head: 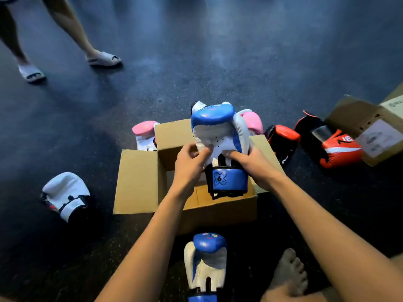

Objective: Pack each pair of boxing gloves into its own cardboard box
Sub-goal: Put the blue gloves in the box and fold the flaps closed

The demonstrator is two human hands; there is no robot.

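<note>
An open cardboard box [139, 184] stands on the dark floor in front of me. Over its opening I hold a blue and white boxing glove [214, 131] upright, cuff down inside the box. My left hand [189, 160] grips its left side and my right hand [250, 160] grips its right side near the wrist. Its matching blue and white glove [206, 260] lies on the floor between my arms, close to me.
Pink gloves [145, 129] [253, 122] lie behind the box. A white glove [65, 195] lies left; red and black gloves [282, 140] [338, 147] lie right, beside another cardboard box [368, 127]. A person's sandalled feet [103, 58] stand far left. My bare foot [290, 273] is bottom right.
</note>
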